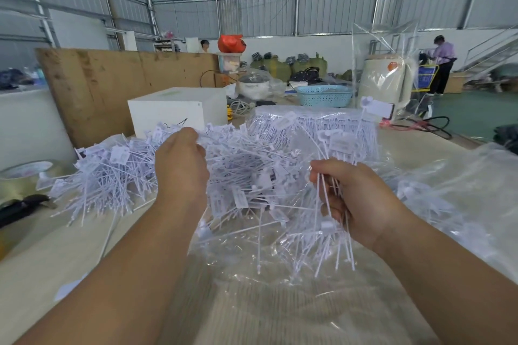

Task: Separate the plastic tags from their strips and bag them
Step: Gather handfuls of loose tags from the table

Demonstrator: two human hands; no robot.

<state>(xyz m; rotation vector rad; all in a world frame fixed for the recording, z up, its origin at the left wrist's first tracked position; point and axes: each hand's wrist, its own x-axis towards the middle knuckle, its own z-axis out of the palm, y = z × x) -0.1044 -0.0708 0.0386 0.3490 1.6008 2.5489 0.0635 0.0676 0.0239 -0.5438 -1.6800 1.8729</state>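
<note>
Up front, the right hand [361, 202] grips a bundle of white plastic tags [332, 235] by their stems over a clear bag [266, 269]. Further back, the left hand [180, 165] reaches into the loose tag heap [112, 176] on the table [42, 260], fingers curled among tags; whether it holds any I cannot tell

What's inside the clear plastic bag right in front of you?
Loose white plastic tags lie inside the clear plastic bag, stems crossing. How deep they go, and the bag's bottom, is hidden by tags and crinkled film.
</note>
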